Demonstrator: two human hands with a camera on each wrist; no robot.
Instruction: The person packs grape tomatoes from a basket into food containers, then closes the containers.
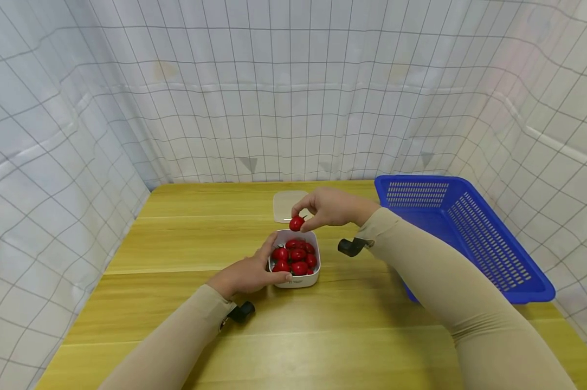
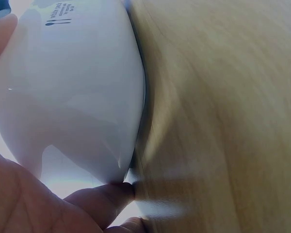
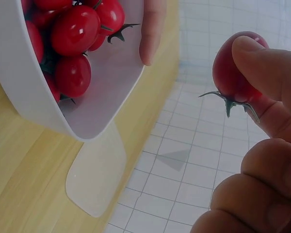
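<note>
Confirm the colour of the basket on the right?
Blue basket; clearest in the head view.

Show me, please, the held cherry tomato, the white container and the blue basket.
cherry tomato [image 3: 231, 68], right wrist view, red skin.
white container [image 1: 297, 281], head view, front wall.
blue basket [image 1: 488, 244], head view, right wall.

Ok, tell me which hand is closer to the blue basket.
Right. The right hand pinches a cherry tomato above the white container, just left of the blue basket. The left hand grips the container's far side, farther from the basket.
</note>
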